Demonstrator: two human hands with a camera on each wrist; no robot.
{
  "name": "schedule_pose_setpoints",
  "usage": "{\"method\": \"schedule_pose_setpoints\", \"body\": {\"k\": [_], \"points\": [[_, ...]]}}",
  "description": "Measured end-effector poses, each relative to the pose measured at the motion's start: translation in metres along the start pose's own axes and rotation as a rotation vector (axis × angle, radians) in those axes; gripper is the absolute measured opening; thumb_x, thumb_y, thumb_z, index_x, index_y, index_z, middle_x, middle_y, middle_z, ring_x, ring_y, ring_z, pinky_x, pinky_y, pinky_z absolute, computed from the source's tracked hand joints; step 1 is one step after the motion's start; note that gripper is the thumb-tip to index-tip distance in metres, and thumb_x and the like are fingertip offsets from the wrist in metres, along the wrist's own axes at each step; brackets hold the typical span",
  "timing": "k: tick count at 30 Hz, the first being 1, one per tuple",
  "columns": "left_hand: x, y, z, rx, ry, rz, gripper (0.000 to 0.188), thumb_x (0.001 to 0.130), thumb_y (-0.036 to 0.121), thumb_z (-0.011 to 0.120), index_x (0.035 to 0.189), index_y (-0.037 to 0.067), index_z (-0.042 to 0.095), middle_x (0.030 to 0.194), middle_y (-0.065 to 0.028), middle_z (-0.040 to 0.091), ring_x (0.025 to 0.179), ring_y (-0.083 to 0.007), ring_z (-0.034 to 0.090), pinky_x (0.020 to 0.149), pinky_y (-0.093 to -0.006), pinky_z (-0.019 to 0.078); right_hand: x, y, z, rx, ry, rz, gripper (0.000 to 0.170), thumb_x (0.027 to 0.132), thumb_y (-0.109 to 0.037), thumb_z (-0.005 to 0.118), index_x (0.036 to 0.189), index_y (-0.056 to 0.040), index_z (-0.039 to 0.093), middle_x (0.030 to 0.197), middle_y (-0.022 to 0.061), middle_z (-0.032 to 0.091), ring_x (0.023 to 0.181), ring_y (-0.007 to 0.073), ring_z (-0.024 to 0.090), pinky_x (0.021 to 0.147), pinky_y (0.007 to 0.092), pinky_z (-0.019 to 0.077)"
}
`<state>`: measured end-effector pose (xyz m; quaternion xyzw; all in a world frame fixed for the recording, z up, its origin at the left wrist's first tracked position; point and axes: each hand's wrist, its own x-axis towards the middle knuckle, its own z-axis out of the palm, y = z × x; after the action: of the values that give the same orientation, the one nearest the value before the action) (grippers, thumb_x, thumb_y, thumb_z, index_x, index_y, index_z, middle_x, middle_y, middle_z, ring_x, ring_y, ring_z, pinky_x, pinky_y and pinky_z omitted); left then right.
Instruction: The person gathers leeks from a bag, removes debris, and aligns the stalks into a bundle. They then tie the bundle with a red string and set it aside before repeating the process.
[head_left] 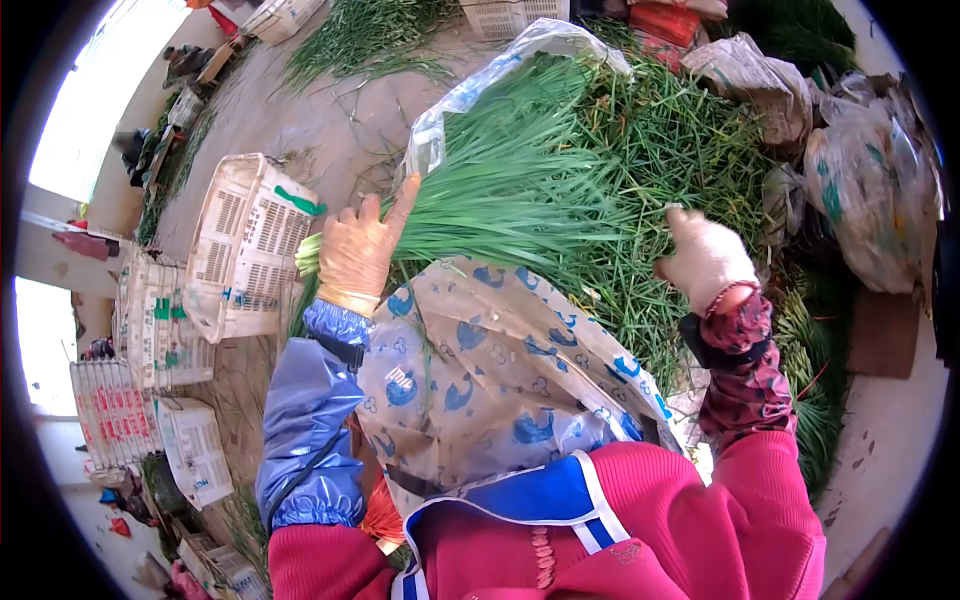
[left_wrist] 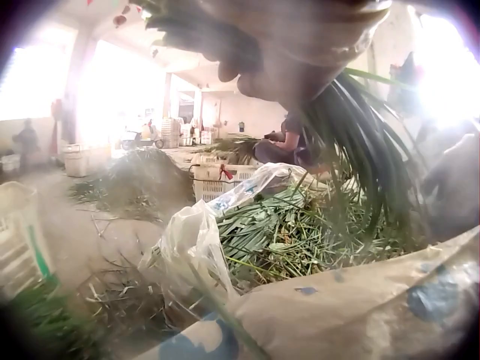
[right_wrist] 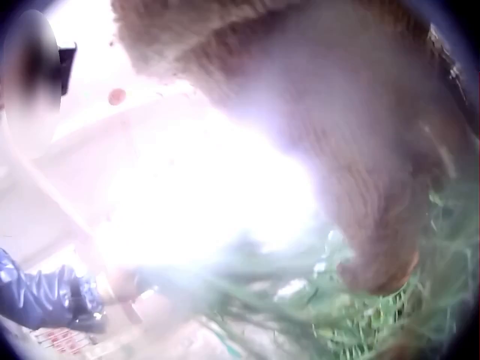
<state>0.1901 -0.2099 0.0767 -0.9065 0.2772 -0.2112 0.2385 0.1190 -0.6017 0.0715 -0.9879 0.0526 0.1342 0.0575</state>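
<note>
Your left hand [head_left: 358, 245] grips a bunch of long green leaves [head_left: 510, 190] close to its pale stem ends [head_left: 307, 256], forefinger stretched along it. Your right hand [head_left: 708, 262] is over the loose greens [head_left: 690, 130], thumb and forefinger apart; whether its other fingers hold any blades, you cannot tell from these views. The bunch lies across the far edge of your patterned apron [head_left: 470, 370], its leaf tips fanning out over the loose greens.

To work it well, hold the stems firmly but without crushing them, let the leaves lie straight, and draw stray blades away along their length so that they don't snap.

Beyond your lap, a clear plastic bag [head_left: 428, 145] edges the loose greens on the far and left sides. Just left of the stems stands a white crate [head_left: 215, 250] with a green strip on its side; more crates [head_left: 165, 320] stand past it, their contents hard to make out. Farther off, another crate [head_left: 515, 18] stands near a second heap of greens [head_left: 365, 35].
</note>
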Motion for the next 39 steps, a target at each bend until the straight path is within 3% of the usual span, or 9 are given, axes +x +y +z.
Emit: {"method": "schedule_pose_setpoints", "body": {"k": [3,6,11,18,21,24,28,34,39], "points": [[0.009,0.003,-0.007,0.001,0.019,0.072,0.089,0.074,0.001,0.063,0.153,0.023,0.029,0.089,-0.0072,0.054,0.070,-0.0239,0.058,0.060,-0.0364,0.0482,-0.008,-0.027,-0.042,0.343,0.496,-0.237,0.065,0.074,-0.021,0.078,0.132,-0.0036,0.052,0.127,0.0206,0.060,0.116,0.0351,0.059,0.096,0.0402,0.0504],[0.026,0.017,-0.027,-0.036,0.116,0.198,0.059,0.079,0.011,0.060,0.137,0.013,0.048,0.087,-0.0049,0.053,0.072,-0.0195,0.057,0.063,-0.0334,0.0468,-0.005,-0.084,-0.052,0.861,0.481,-0.735,0.085,0.068,-0.025,0.084,0.140,-0.0019,0.046,0.136,0.0221,0.055,0.125,0.0316,0.055,0.107,0.0403,0.0432],[0.029,0.020,-0.052,-0.109,0.269,0.292,0.016,0.077,0.016,0.059,0.091,0.009,0.059,0.083,-0.0048,0.053,0.073,-0.0207,0.056,0.069,-0.0373,0.0451,0.007,-0.157,-0.025,0.553,0.411,-0.851,0.108,0.054,-0.026,0.086,0.145,-0.0009,0.032,0.132,0.0209,0.052,0.120,0.0375,0.054,0.100,0.0464,0.0424],[0.005,0.017,-0.051,-0.109,0.352,0.099,0.048,0.077,0.011,0.062,0.125,0.011,0.057,0.119,-0.0128,0.057,0.118,-0.0265,0.052,0.104,-0.0520,0.0394,-0.006,-0.186,-0.008,0.780,-0.095,-0.460,0.103,0.065,-0.014,0.079,0.151,-0.0015,0.023,0.125,0.0244,0.060,0.110,0.0355,0.064,0.092,0.0362,0.0518],[-0.022,-0.008,-0.051,0.330,0.317,-0.254,0.080,0.074,0.017,0.073,0.146,0.017,0.039,0.139,-0.0170,0.046,0.136,-0.0307,0.040,0.112,-0.0524,0.0336,0.002,-0.187,0.013,0.942,0.034,-0.491,0.092,0.068,-0.018,0.076,0.147,-0.0069,0.031,0.117,0.0238,0.063,0.105,0.0364,0.065,0.088,0.0396,0.0527],[-0.070,-0.018,-0.047,-0.795,0.515,-0.612,0.124,0.060,0.026,0.087,0.157,0.015,0.010,0.158,-0.0174,0.027,0.145,-0.0397,0.023,0.116,-0.0558,0.0237,-0.005,-0.194,0.007,0.941,0.048,-0.456,0.086,0.069,-0.018,0.074,0.145,-0.0051,0.035,0.115,0.0227,0.064,0.105,0.0351,0.066,0.088,0.0390,0.0524],[-0.082,0.016,-0.013,-2.229,0.465,-0.762,0.127,0.060,0.047,0.091,0.154,0.005,0.017,0.156,-0.0212,0.027,0.144,-0.0328,0.025,0.116,-0.0454,0.0248,-0.014,-0.220,0.001,0.873,0.103,-0.586,0.089,0.069,-0.017,0.075,0.146,-0.0040,0.032,0.112,0.0236,0.065,0.102,0.0369,0.066,0.086,0.0402,0.0531],[-0.072,0.024,-0.019,-2.482,0.523,-0.604,0.101,0.072,0.016,0.086,0.153,0.006,0.026,0.138,-0.0138,0.055,0.125,-0.0192,0.050,0.107,-0.0349,0.0380,-0.041,-0.267,0.027,0.939,-0.107,-0.757,0.102,0.067,-0.021,0.079,0.149,-0.0014,0.021,0.119,0.0280,0.060,0.107,0.0422,0.063,0.090,0.0431,0.0511],[-0.090,0.028,-0.018,-2.484,0.590,-0.882,0.071,0.077,-0.005,0.074,0.142,0.007,0.047,0.096,-0.0056,0.068,0.091,-0.0168,0.066,0.088,-0.0336,0.0522,-0.057,-0.274,-0.038,0.141,-0.316,-0.677,0.072,0.071,-0.034,0.076,0.128,-0.0035,0.045,0.103,0.0239,0.064,0.095,0.0414,0.065,0.083,0.0447,0.0522]]}}
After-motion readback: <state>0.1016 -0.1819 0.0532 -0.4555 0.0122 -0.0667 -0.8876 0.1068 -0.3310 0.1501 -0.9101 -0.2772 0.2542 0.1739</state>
